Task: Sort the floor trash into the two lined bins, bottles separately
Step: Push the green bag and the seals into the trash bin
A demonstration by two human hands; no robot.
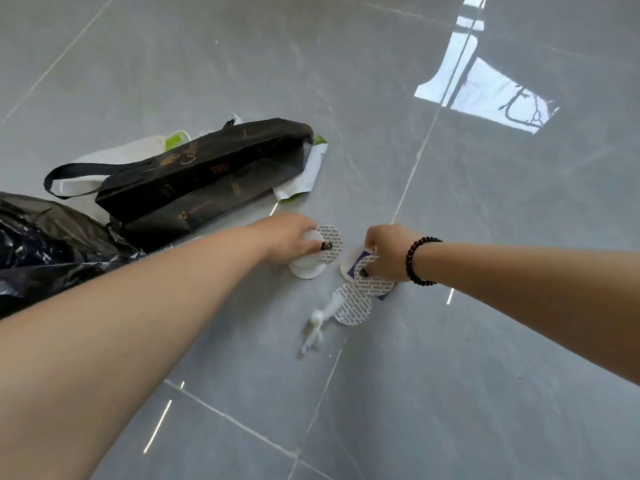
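Round printed seal discs were pinched in both hands: one stack by the left hand (294, 239), others by the right hand (386, 252), just above the grey floor (485, 341). One more disc (353, 308) lay beside a twisted white scrap (317, 323). The discs were judged light, thin and bendable, best lifted by an edge. A black tote bag (194, 178) lay nearby.

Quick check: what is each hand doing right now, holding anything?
Left hand: grips a small stack of round seal discs, thumb on top.
Right hand: pinches another printed round disc just above the floor.
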